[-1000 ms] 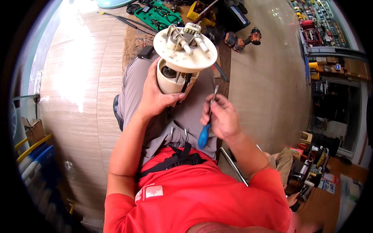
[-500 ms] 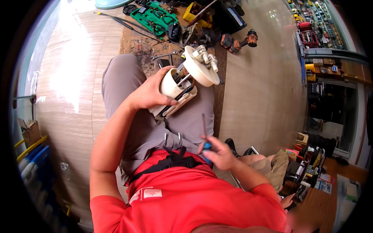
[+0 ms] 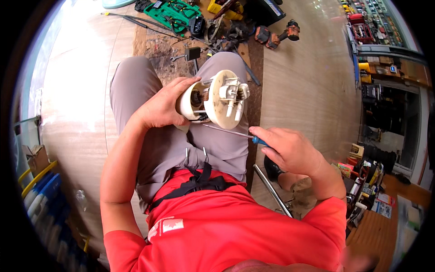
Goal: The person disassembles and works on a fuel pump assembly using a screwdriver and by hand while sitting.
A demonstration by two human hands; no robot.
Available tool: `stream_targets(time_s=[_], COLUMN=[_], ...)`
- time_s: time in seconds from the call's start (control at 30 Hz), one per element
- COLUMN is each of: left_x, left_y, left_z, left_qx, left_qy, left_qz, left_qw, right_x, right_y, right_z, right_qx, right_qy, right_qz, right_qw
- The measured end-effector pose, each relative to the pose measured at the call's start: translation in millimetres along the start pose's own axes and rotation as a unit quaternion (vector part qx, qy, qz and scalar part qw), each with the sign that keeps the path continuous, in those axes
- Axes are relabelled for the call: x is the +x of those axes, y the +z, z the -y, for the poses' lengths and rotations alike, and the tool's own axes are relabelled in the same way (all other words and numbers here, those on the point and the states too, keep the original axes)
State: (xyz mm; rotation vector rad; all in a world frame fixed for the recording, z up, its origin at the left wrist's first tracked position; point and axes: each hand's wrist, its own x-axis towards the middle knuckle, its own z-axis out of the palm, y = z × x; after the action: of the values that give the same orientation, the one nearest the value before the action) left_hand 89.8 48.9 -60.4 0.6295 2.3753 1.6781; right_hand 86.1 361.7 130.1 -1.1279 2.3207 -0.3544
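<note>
Two hands work over the lap of a seated person in a red shirt and grey trousers. Left hand (image 3: 161, 106), at frame centre, is wrapped around the cream body of a pump (image 3: 213, 103), a cylindrical plastic housing lying on its side above the left thigh. Its round flange faces right and carries white ports and fittings; through an opening in the housing wall a coiled spring and dark inner parts show. Right hand (image 3: 290, 152), right of centre and apart from the left, is closed around the blue handle of a screwdriver (image 3: 229, 132). The thin shaft runs up-left, with its tip just under the pump's lower edge; whether it touches cannot be told.

At the top of the frame, on the wooden floor, lies a green case (image 3: 174, 12) opened flat, with dark tools seated in its moulded slots. Just right of it sits a heap of dark parts and a yellow box, whose contents cannot be made out. An orange drill (image 3: 276, 35) lies farther right. A cardboard box (image 3: 35, 157) stands at the left edge, its inside not visible.
</note>
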Motion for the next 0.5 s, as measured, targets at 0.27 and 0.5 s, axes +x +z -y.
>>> stream_targets(time_s=[0.27,0.5], left_x=[-3.1,1.6], left_y=[4.6,8.1], left_z=[-5.7,-0.3], left_qx=[-0.026,-0.027], left_qy=[-0.058,-0.048], left_qz=[-0.004,-0.001], left_qw=[0.998,0.998], right_x=[10.7,7.2], right_y=[17.4,22.3], right_z=[15.0,24.5], right_qx=[0.036,0.013], right_qy=[0.022,0.026], right_qz=[-0.023,-0.074], right_qw=[0.999,0.997])
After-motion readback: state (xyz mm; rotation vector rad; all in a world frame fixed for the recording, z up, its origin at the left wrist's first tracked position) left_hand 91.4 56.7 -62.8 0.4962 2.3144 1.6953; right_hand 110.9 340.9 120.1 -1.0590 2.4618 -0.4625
